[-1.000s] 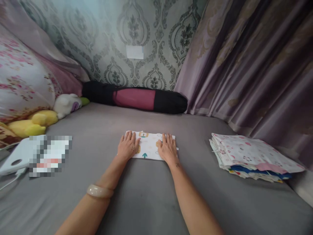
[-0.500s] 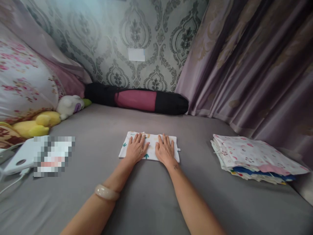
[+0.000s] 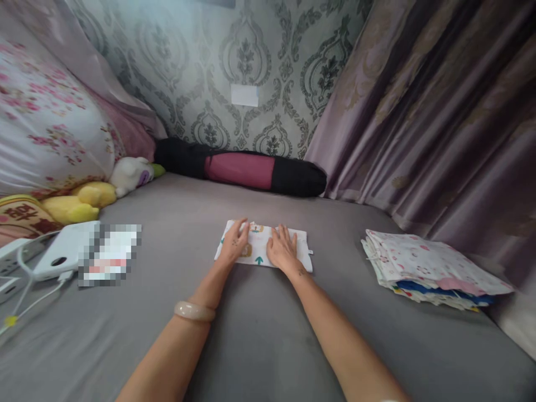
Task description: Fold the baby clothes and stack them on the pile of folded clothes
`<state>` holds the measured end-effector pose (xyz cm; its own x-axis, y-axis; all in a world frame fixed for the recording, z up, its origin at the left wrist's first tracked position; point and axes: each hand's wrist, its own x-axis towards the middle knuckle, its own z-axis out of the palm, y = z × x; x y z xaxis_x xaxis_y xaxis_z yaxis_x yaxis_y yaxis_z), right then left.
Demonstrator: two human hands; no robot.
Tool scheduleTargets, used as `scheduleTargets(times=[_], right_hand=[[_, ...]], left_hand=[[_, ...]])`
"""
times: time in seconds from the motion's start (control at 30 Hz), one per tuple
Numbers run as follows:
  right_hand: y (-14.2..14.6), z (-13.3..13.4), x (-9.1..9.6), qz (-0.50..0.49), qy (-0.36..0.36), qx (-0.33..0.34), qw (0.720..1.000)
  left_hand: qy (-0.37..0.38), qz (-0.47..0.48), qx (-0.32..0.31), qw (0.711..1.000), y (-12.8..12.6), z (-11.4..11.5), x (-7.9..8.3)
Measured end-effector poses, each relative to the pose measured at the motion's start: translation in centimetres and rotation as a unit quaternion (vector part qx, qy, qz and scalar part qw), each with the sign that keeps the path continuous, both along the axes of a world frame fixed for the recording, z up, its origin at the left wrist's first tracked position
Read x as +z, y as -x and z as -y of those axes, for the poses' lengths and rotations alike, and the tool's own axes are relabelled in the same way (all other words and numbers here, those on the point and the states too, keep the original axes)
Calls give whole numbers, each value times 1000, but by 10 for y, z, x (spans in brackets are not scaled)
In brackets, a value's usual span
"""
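A small folded white cloth [image 3: 258, 244] with coloured prints lies on the grey bed sheet [image 3: 259, 335] in the middle of the view. My left hand [image 3: 235, 243] rests flat on its left part, fingers stretched out. My right hand [image 3: 283, 250] lies flat on its right part, fingers spread toward the far edge. Both palms press on the cloth and hold nothing. A pale bangle [image 3: 194, 311] sits on my left forearm.
A stack of folded printed cloths [image 3: 431, 268] lies at the right beside the purple curtain [image 3: 439, 111]. A black and maroon bolster [image 3: 247, 170] lines the wall. Plush toys [image 3: 100, 192], a floral pillow [image 3: 46, 128] and a white device [image 3: 62, 251] with cables sit at the left.
The view shifted a little to the left. My left hand slid toward the cloth's far left edge while my right hand stayed flat on its right part.
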<state>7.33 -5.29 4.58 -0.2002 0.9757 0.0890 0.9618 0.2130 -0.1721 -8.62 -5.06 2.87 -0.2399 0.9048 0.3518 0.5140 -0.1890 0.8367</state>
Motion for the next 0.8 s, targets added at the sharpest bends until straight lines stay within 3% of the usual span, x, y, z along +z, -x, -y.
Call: scheduleTargets(times=[0.1,0.23,0.43,0.67,0.8], right_hand=[[21,4,2,-14,4,44,999],[37,7,-4,-19,7,49,999],[38,7,-11,-11,-5,38,999],[48,5,-2,-10,-2,43,999],[70,1,1,-27,-2,69,997]], left_hand=[[-15,224,29,974,10,-3,5],[-17,439,41,897,20,-4,7],[-36,535,90,839,32,-7,10],[-27,611,123,782,44,-10,13],[-28,678,147,720,49,-7,17]])
